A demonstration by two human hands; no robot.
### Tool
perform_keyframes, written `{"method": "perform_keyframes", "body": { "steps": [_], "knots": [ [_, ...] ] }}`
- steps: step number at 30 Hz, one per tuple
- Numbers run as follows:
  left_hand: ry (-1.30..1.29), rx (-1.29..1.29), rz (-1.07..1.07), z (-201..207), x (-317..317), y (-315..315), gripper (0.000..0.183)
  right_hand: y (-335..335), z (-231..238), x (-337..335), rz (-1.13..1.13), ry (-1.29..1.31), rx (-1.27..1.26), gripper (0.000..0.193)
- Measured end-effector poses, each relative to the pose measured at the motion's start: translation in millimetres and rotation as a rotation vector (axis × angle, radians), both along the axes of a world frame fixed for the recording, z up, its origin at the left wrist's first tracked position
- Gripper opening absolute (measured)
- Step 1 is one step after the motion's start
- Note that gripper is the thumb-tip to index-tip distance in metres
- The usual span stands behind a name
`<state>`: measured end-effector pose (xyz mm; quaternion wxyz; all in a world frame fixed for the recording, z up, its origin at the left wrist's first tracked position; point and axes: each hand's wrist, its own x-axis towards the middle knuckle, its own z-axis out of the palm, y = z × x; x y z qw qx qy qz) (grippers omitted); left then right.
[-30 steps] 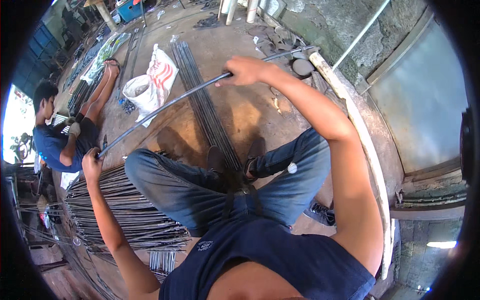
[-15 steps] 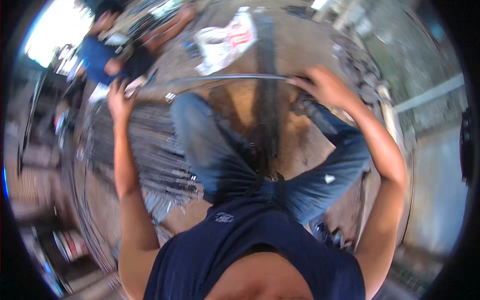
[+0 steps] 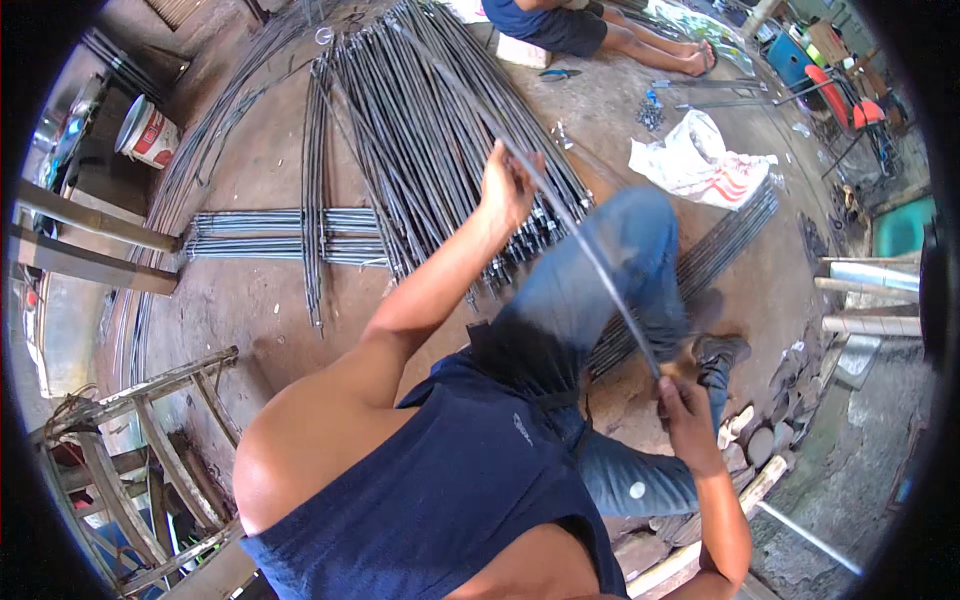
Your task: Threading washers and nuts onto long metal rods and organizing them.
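Note:
A long thin grey metal rod (image 3: pixel 604 275) runs slantwise in front of me, crossing above my raised knee. My right hand (image 3: pixel 688 415) is closed round its near end. Farther up the rod, my left hand (image 3: pixel 507 187) has its fingers curled about it, over the edge of a big pile of dark rods (image 3: pixel 420 120). The far part of the held rod overlaps that pile. Several paler rods (image 3: pixel 230 235) lie crosswise beneath the pile's left side. Another bundle of dark rods (image 3: pixel 728 245) rests on the ground beyond my knee, partly hidden by my leg.
A white sack (image 3: pixel 690 165) lies past my knee, near a seated person (image 3: pixel 570 28). At the left stand a bucket (image 3: pixel 150 135) and a wooden ladder-like frame (image 3: pixel 150 420). Stones (image 3: pixel 765 445) and a wooden pole line the right. A red chair (image 3: pixel 832 95) is farther off.
My view has swung left, bringing the large rod pile into the middle. The rod, level across before, now slants from upper left to lower right, both hands still on it.

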<state>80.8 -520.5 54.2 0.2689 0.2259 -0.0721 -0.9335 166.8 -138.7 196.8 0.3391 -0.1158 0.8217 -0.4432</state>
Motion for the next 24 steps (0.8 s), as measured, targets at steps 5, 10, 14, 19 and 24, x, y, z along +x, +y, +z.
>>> {"method": "perform_keyframes", "body": {
  "steps": [5,10,14,19,24],
  "knots": [
    [-0.058,0.057,0.017,0.8,42.9,-11.0,0.035,-69.0,-24.4,-14.9,0.212,0.044,-0.021,0.032],
    [-0.139,0.009,0.199,-16.2,55.5,-42.6,0.044,-156.6,-75.5,-22.3,0.206,-0.148,-0.122,0.038],
    [-0.203,-0.091,0.178,-24.9,64.1,-61.8,0.032,-237.2,-139.7,-21.8,0.191,-0.055,-0.234,0.042],
    [-0.343,-0.264,0.215,-80.9,54.4,-134.1,0.019,-323.0,-168.6,-21.5,0.171,0.105,-0.107,0.043],
    [-0.563,-0.335,0.290,-94.3,5.7,-189.9,0.017,-375.1,-191.6,-45.8,0.154,0.223,-0.136,0.041]
  ]
}}
